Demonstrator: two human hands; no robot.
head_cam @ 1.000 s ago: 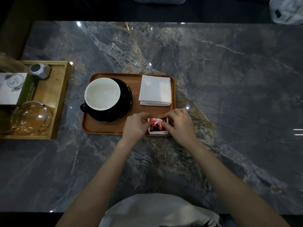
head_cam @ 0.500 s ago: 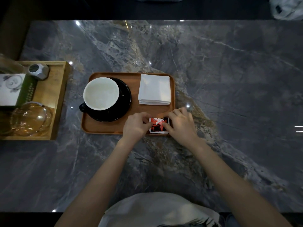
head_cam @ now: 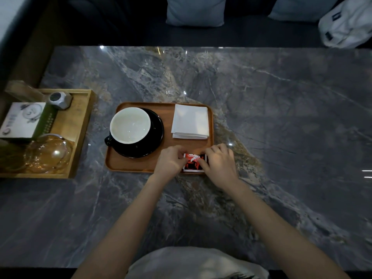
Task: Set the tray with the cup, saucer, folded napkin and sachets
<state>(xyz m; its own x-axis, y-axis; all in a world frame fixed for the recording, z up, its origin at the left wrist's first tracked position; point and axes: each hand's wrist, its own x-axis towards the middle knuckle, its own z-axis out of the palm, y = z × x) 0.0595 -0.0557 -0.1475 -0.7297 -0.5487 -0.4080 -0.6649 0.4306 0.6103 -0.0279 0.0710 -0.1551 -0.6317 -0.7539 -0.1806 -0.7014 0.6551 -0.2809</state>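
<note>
- Little has been moved since the earlier frames: both hands are kept at the sachets (head_cam: 193, 162) on the near right corner of the tray (head_cam: 141, 168), and the wider look of the far seat and cushions comes from the view being tilted up.
- One rounded wooden tray is seen on the grey marble table (head_cam: 281, 117).
- One white-lined cup (head_cam: 130, 125) is stood on one black saucer (head_cam: 155, 135), in the left half of the tray, with its handle turned to the left.
- One folded napkin (head_cam: 190, 121), white, is laid flat in the far right corner of the tray, apart from the saucer.
- Red and black sachets are stacked at the near edge; only the top one is shown clearly, so no count can be given.
- Two hands are counted: the left hand (head_cam: 170, 163) is curled with its fingertips pinching the stack's left edge, and the right hand (head_cam: 220, 164) is curled with its fingertips pinching the right edge.
- One second, box-sided wooden tray (head_cam: 80, 133) is placed at the left, holding one carton, one grey faceted object and glassware.
- Two pale cushions (head_cam: 195, 11) and one white bag (head_cam: 346, 25) are seen beyond the table.
</note>
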